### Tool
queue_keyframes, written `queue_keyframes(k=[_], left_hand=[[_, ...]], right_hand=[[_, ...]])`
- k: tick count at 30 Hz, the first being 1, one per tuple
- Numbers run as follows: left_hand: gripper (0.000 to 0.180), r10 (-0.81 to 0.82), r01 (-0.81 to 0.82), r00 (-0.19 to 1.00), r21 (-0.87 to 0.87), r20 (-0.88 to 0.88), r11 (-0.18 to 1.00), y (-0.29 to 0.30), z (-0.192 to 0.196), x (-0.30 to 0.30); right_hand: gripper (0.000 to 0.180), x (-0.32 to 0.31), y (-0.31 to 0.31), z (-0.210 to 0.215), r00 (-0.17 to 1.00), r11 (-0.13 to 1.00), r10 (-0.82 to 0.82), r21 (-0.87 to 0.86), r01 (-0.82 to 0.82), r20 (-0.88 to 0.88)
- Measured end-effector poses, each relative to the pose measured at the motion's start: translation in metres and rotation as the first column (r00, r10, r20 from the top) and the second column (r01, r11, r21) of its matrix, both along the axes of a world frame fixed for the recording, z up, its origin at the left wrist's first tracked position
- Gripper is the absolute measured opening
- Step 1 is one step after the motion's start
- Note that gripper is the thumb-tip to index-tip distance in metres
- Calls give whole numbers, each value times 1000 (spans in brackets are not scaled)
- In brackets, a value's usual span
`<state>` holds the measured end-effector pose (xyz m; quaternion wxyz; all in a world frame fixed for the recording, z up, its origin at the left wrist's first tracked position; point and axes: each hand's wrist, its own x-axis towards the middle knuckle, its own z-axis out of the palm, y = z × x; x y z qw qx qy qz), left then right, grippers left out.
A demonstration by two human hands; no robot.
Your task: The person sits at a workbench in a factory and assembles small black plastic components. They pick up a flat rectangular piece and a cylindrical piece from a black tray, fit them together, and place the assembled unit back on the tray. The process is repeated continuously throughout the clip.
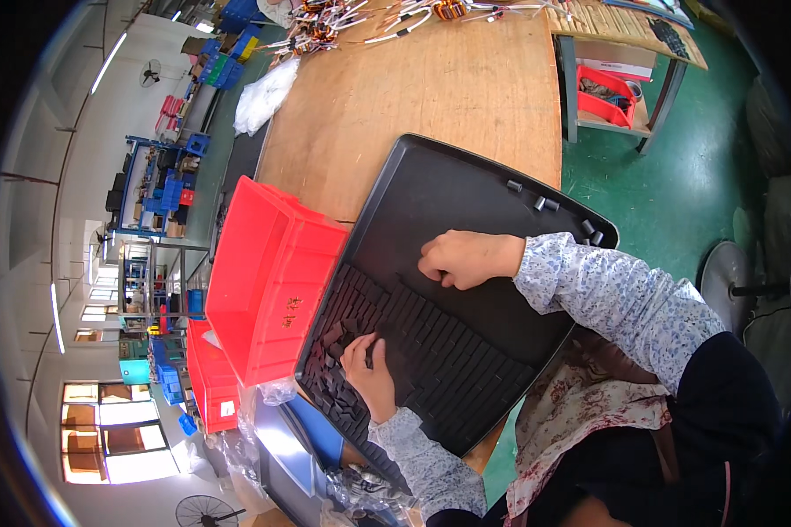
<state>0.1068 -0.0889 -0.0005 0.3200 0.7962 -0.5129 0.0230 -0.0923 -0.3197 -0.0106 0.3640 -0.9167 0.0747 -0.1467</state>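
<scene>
A large black tray [431, 162] with raised edges lies tilted across the wooden table in front of me. Small black block-like pieces [453, 356] stand in tight rows over its near part. More of them lie in a loose heap [330, 338] along the left side. My left hand [371, 376] is over that heap, fingers bent and the thumb apart from them. Above the bare middle of the tray, just beyond the rows, my right hand [470, 257] is closed with its fingertips pinched downward; what they hold is hidden. Several small dark cylinders [540, 203] lie near the tray's far right edge.
Touching the tray's left side is a red plastic bin [277, 290], with another red bin [211, 378] behind it. Bundles of wired coils [321, 22] lie at the table's far end beside a white plastic bag [265, 95]. A stool [728, 274] stands at right.
</scene>
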Motion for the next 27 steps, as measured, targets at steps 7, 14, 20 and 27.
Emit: queue_keyframes(k=[7, 14, 20, 27], left_hand=[[15, -18, 19, 998, -14, 57, 1000, -8, -1, -4], [27, -7, 6, 1000, 17, 30, 1000, -5, 4, -8], [28, -13, -19, 964, -116, -264, 993, 9, -4, 2], [22, 49, -48, 997, -21, 65, 999, 26, 2, 22]], right_hand=[[22, 8, 3, -15, 983, 975, -111, -177, 136, 148], [25, 7, 6, -9, 980, 974, -195, -106, 198, 42], [25, 9, 5, -10, 973, 974, -199, -88, 209, 114], [27, 11, 8, -13, 971, 976, -180, -98, 197, 157]])
